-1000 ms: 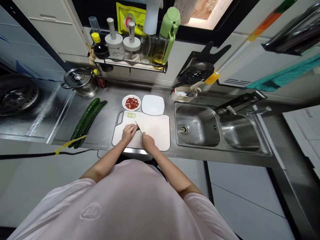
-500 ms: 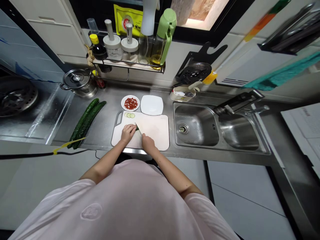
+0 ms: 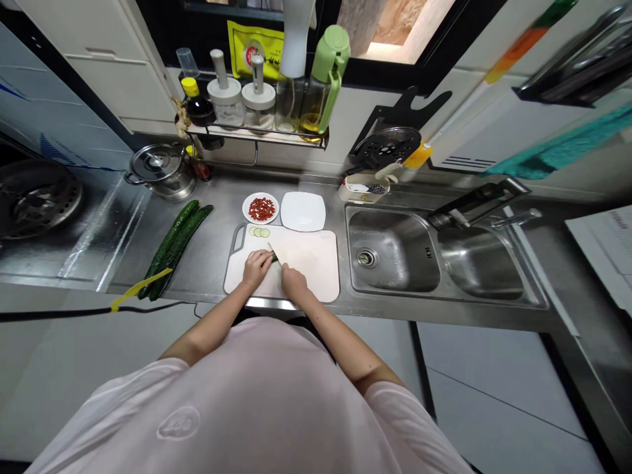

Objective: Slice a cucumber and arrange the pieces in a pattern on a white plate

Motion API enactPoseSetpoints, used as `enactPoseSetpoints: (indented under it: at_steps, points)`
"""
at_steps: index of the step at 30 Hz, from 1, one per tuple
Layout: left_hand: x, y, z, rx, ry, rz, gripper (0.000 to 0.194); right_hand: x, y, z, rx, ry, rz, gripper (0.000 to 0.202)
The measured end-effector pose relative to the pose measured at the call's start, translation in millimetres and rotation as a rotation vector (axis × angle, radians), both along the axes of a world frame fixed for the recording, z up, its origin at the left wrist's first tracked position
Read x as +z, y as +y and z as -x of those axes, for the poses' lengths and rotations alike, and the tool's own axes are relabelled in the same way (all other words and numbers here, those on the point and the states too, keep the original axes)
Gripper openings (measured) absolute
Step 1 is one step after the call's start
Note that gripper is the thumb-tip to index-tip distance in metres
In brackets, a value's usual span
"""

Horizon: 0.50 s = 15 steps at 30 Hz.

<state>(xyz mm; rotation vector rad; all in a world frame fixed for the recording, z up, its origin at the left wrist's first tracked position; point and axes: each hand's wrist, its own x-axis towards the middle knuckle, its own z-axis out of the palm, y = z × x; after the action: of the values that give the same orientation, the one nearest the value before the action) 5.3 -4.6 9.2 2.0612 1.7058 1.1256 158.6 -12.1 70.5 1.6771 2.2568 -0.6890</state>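
On the white cutting board point(image 3: 313, 263), my left hand point(image 3: 257, 267) holds down a short piece of dark green cucumber point(image 3: 274, 257), mostly hidden under the fingers. My right hand point(image 3: 293, 284) grips a knife point(image 3: 273, 253), its pale blade lying against the right end of that piece. Several thin, pale cucumber slices point(image 3: 259, 232) overlap at the board's upper left. Behind the board stand a small round plate of chopped red pieces point(image 3: 261, 209) and a bare white square plate point(image 3: 303, 211).
Two whole cucumbers point(image 3: 176, 250) lie left of the board, near a lidded steel pot point(image 3: 162, 172). To the right is a double sink point(image 3: 395, 253) with a faucet. A rack point(image 3: 261, 135) holds bottles and jars above the counter.
The whole view has shifted slightly, so the counter sits a little lower and further right. Both hands keep their places at the cucumber piece, with slightly more green showing beside the blade.
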Motion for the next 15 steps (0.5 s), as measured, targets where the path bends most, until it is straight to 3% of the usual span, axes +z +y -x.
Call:
enactPoseSetpoints:
  at_steps: [15]
  points:
    - [1.5,0.6,0.4,-0.002,-0.005,-0.022,0.020,2.3,6.3,6.7,0.004,0.004,-0.027,0.023]
